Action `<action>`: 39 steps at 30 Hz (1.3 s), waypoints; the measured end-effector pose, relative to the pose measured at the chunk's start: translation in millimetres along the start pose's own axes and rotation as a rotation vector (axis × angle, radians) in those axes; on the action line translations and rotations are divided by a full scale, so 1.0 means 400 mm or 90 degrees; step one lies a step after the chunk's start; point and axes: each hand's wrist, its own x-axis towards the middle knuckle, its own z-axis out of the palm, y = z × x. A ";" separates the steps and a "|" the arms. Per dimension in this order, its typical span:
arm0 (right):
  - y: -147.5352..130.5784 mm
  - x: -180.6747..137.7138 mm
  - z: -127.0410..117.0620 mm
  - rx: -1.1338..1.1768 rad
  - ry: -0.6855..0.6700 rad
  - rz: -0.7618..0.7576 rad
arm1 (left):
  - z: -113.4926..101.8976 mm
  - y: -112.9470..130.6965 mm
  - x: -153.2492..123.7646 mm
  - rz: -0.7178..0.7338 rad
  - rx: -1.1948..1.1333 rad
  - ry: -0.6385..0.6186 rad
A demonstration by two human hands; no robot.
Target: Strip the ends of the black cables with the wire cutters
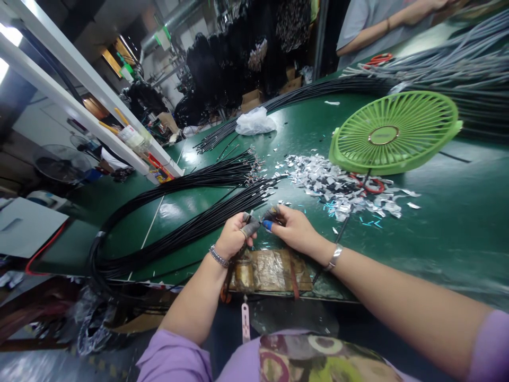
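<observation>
left hand (pixel 235 233): thumb and fingers pinched on a thin black cable (pixel 260 222), grey covers on the tips. right hand (pixel 296 228): thumb and index drawn in narrow right at the cable's end, blue cover (pixel 268 225) on the thumb. can't tell if they're clamped on it, fingers hide the contact. cable end sits between the two hands, near edge of the green table (pixel 445 223).

6 o'clock from the hands: wooden block (pixel 274 269) with clear tape over it, at the table edge. 9 to 10: big looped bundle of black cables (pixel 194 220), its ends fanning toward 12. 12, farther out: crumpled clear plastic bag (pixel 256 122), on the table. 2: pile of silvery scraps (pixel 318 178), then green fan (pixel 392 127) tilted just beyond, red-handled scissors (pixel 377 185) by its near rim. far 2: grey cables (pixel 465 50) heaped. 1: co-worker's forearm (pixel 369 37), grey sleeve.
</observation>
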 end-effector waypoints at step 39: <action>-0.058 -0.016 0.016 0.423 -0.155 0.368 | 0.004 -0.031 0.008 0.184 0.237 0.169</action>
